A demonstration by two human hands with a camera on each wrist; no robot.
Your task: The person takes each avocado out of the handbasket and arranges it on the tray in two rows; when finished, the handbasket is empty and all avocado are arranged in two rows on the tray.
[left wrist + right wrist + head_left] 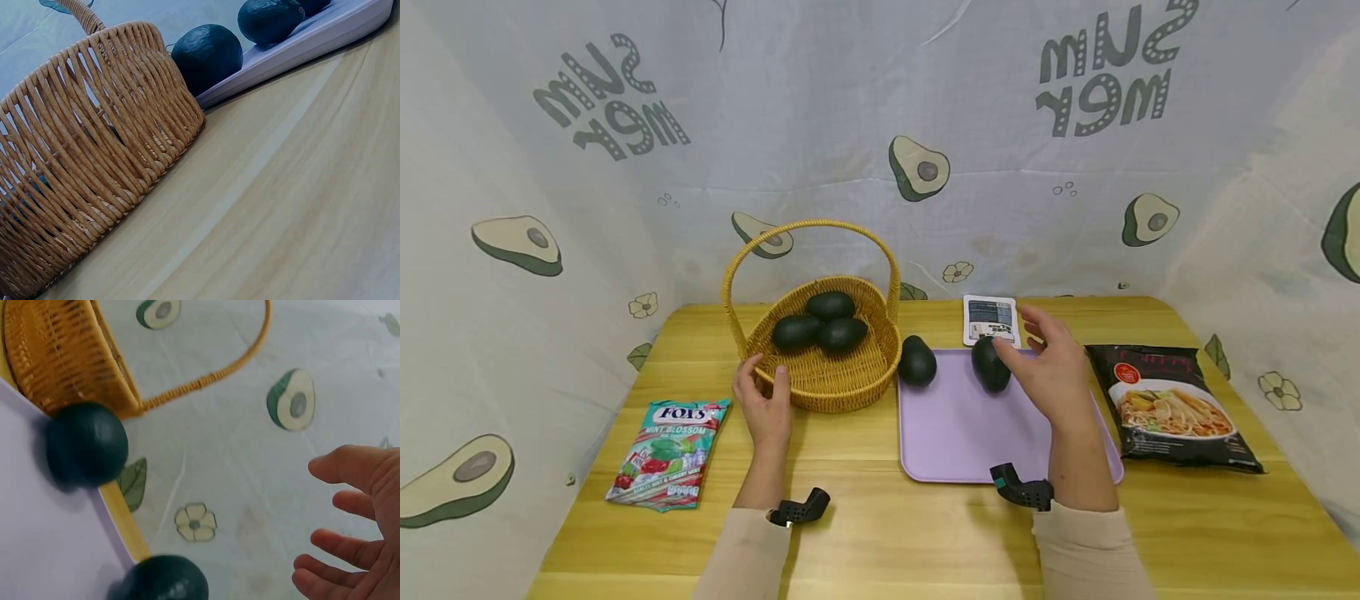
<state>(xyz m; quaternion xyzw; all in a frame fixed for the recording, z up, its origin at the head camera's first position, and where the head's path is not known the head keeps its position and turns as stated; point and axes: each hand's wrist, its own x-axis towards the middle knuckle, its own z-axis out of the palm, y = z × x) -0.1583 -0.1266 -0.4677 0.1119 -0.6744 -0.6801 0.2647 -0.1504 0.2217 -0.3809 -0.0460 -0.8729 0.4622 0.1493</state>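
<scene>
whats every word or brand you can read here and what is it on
"FOX'S" on the turquoise bag
"MINT BLOSSOM" below it, same bag
"sum mer", mirrored, twice on the backdrop cloth
Too small or blurred: lower print on that bag, print on the noodle packet and the white card

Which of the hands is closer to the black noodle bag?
The right. The right hand is just left of the noodle bag, over the purple tray; the left hand is farther away, by the basket.

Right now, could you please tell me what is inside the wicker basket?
Three dark avocados lie inside the basket; the woven floor directly beneath them is hidden.
</scene>
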